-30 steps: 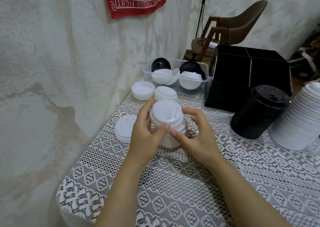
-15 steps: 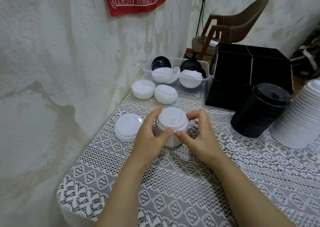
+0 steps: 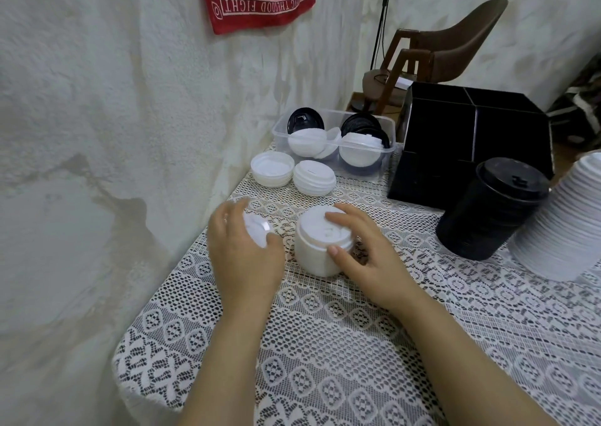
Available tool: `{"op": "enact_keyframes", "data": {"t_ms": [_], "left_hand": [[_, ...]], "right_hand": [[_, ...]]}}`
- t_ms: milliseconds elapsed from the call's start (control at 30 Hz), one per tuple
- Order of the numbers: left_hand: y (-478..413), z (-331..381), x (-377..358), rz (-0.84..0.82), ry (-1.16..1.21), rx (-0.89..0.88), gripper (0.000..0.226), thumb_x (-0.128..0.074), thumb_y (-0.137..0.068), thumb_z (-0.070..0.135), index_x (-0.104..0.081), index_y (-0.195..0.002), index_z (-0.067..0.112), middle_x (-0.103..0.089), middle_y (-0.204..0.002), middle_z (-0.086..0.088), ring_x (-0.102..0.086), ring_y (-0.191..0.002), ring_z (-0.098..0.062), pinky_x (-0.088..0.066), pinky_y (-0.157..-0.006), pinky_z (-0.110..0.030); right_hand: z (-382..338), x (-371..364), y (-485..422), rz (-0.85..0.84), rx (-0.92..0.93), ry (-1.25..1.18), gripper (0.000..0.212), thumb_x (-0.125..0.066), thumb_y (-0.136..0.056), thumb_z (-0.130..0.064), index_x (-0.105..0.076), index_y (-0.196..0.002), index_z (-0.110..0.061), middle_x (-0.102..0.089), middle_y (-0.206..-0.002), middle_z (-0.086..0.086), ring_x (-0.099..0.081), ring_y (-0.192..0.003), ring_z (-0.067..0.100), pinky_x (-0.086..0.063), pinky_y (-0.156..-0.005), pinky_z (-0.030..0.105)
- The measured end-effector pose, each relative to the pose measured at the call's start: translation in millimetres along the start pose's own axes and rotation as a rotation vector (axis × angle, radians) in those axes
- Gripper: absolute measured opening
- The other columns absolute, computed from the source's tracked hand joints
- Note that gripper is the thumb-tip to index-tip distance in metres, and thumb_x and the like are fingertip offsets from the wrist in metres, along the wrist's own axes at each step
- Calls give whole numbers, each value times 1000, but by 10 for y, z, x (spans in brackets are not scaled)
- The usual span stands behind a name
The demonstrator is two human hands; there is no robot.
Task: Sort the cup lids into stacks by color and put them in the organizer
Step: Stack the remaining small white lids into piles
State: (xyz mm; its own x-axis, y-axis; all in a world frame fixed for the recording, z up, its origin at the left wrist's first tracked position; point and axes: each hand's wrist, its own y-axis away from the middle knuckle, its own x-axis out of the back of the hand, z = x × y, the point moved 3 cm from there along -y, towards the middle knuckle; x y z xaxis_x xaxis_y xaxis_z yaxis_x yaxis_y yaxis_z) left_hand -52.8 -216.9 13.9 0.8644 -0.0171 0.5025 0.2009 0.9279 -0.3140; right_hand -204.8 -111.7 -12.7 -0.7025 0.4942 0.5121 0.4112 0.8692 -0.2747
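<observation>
A short stack of white lids (image 3: 317, 253) stands on the lace tablecloth in front of me. My right hand (image 3: 367, 259) grips it, fingers over the top and thumb against the side. To its left lies a single white lid (image 3: 257, 228); my left hand (image 3: 244, 259) is over it, blurred, with fingers and thumb curled round its rim. The black organizer (image 3: 471, 139) stands at the back right. In front of it are a tall stack of black lids (image 3: 487, 214) and a big stack of white lids (image 3: 566, 224).
A clear plastic bin (image 3: 387, 152) holding mixed black and white lids sits at the back by the wall. Two small piles of white lids (image 3: 271, 168) (image 3: 313, 178) lie before it. The wall runs along the table's left edge. A chair (image 3: 432, 54) stands behind.
Both hands set the white stack down on the table. My left hand then let go of it and moved left onto the single white lid. My right hand stays on the stack.
</observation>
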Motion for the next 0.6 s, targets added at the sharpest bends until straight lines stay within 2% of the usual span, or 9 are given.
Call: {"op": "enact_keyframes", "data": {"t_ms": [33,100,200,300,367,467,600], "left_hand": [[-34,-79,8,-6,-148,61,67,-71,-81,23,-41,-140,17,-32,-148,-6,-26,-137,-23,-27,-111,-38],[-69,-214,-4,-71,-305,147,82,-74,-77,40,-33,-143,15,-32,-148,-13,-25,-137,-31,-24,-111,-45],[-103,-276,-50,-79,-222,115,82,-80,-71,39,-41,-138,11,-47,-135,-14,-39,-127,-34,-32,-107,-44],[-123,-254,-57,-50,-179,30,68,-83,-67,34,-53,-123,12,-58,-120,-10,-50,-113,-32,-42,-97,-45],[-116,-253,-54,-59,-158,6,62,-81,-67,33,-54,-120,15,-59,-117,-5,-53,-110,-29,-44,-94,-45],[-97,-248,-56,-76,-127,15,66,-79,-69,37,-51,-127,20,-57,-125,-2,-52,-115,-28,-43,-97,-44],[-78,-172,-29,-65,-45,107,80,-80,-71,32,-41,-139,17,-49,-135,-7,-38,-128,-30,-38,-104,-42]], "right_hand": [[-5,-2,-3,-1,-1,1,42,-55,-84,-44,-47,-125,-44,-34,-144,-21,-24,-130,-18,-21,-102,4],[-8,-5,-3,-1,-8,2,42,-55,-84,-43,-47,-125,-44,-34,-145,-20,-27,-132,-12,-22,-104,7],[-15,-3,3,3,-15,2,43,-55,-84,-43,-48,-127,-42,-35,-145,-19,-29,-132,-10,-23,-103,7],[-17,0,8,6,-12,0,45,-55,-84,-42,-50,-129,-37,-35,-144,-18,-26,-130,-16,-23,-100,1],[-13,0,8,7,-14,-4,46,-55,-84,-42,-51,-129,-36,-35,-145,-18,-26,-130,-16,-25,-102,4],[-12,1,6,5,-19,-7,46,-56,-84,-42,-50,-129,-37,-35,-145,-19,-28,-131,-13,-26,-105,8],[-15,0,8,5,-24,-7,46,-55,-83,-43,-50,-128,-38,-35,-144,-20,-27,-130,-15,-25,-102,6]]}}
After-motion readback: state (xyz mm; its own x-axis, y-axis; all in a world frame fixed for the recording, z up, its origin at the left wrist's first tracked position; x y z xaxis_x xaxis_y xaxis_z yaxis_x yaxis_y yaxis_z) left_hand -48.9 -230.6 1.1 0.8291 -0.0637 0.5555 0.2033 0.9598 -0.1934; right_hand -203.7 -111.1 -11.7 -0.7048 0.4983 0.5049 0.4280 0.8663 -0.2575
